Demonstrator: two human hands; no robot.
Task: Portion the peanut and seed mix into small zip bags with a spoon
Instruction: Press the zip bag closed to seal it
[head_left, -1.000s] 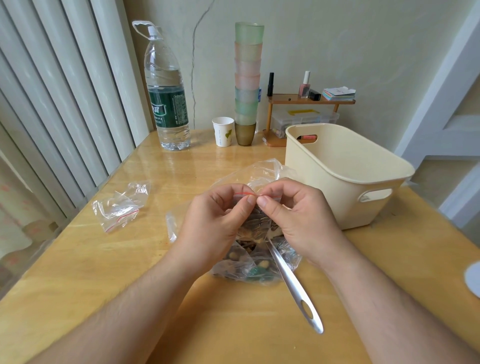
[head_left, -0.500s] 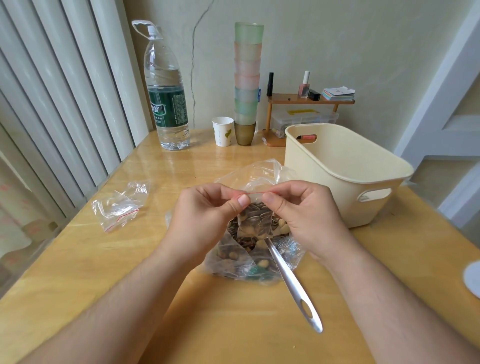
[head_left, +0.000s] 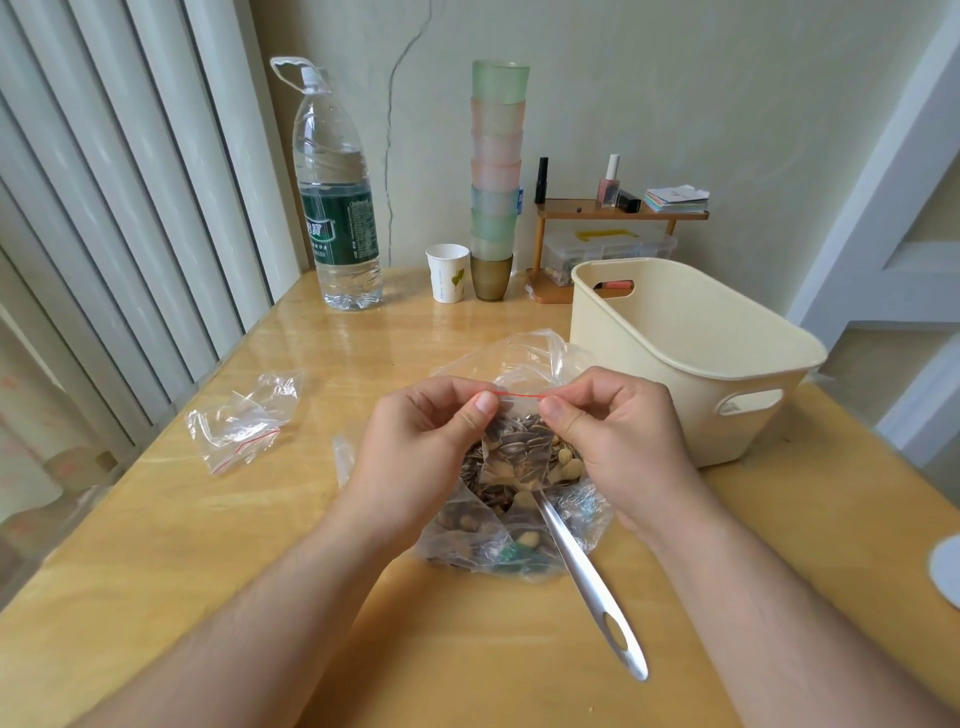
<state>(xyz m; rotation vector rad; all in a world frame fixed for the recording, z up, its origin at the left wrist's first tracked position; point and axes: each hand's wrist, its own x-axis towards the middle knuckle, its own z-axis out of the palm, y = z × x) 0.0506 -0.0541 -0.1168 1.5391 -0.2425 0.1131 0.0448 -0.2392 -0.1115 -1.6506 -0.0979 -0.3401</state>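
Both hands hold a small clear zip bag with a red seal line (head_left: 511, 447), filled with striped sunflower seeds and pale peanuts, just above the large crumpled clear plastic bag of mix (head_left: 519, 530) on the glossy wooden table (head_left: 260, 545). The left hand (head_left: 415, 452) pinches the red strip at its left end and the right hand (head_left: 618, 441) pinches it at its right end, thumbs on the near side.

The seal is the likely weak spot — if a seed sits in the track, or the middle goes unpressed, the bag may look closed and then leak when set down. The long silver metal spoon (head_left: 587, 587) lies with its bowl in the big bag and its handle sticking out toward the person — a wrist could knock it and scatter mix. The cream plastic basket (head_left: 675, 364) stands just beside the right hand; spare empty zip bags (head_left: 239, 421) lie well apart to the left.
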